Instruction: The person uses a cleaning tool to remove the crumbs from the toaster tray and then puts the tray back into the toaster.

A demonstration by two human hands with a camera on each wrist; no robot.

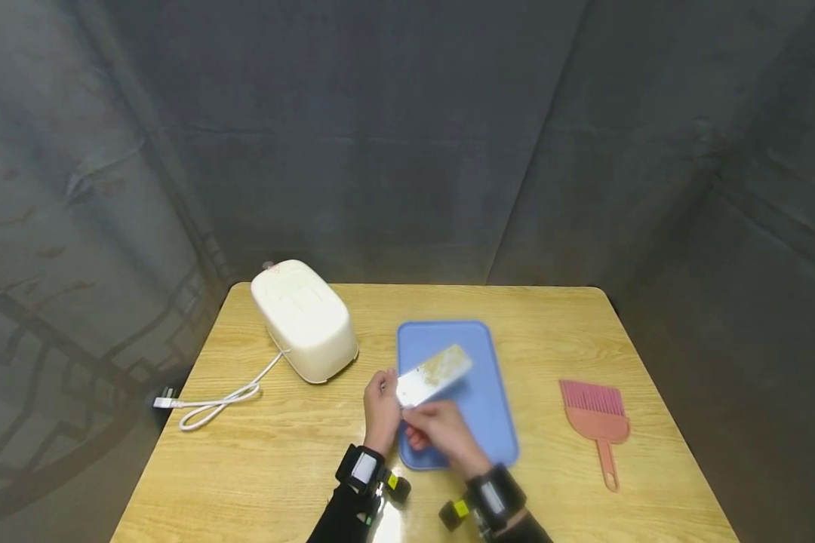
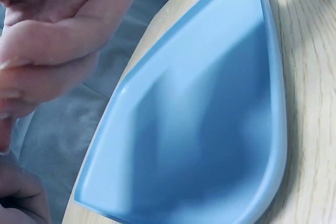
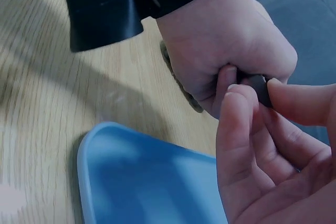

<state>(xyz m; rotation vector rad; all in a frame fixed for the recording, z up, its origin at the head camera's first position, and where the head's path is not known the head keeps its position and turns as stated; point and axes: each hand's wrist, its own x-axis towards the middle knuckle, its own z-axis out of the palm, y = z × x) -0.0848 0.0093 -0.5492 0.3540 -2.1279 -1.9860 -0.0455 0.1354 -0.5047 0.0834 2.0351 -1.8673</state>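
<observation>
A silvery metal crumb tray (image 1: 435,375), with yellowish crumbs on its far part, slants above a blue tray (image 1: 499,422). At the crumb tray's near left end, my left hand (image 1: 382,415) grips it. My right hand (image 1: 444,431) is beside the left at that end. In the right wrist view, the right thumb and fingers (image 3: 244,124) pinch a small dark end piece (image 3: 260,90), seemingly part of the crumb tray, against the curled left hand (image 3: 226,51). The left wrist view shows fingers (image 2: 52,51) over the blue tray's side; the crumb tray is hidden there.
A white toaster (image 1: 306,320) stands at the back left on the wooden table (image 1: 265,467); its white cord (image 1: 234,396) loops toward the left edge, ending in a plug (image 1: 166,402). A pink dustpan and brush (image 1: 598,422) lie at the right.
</observation>
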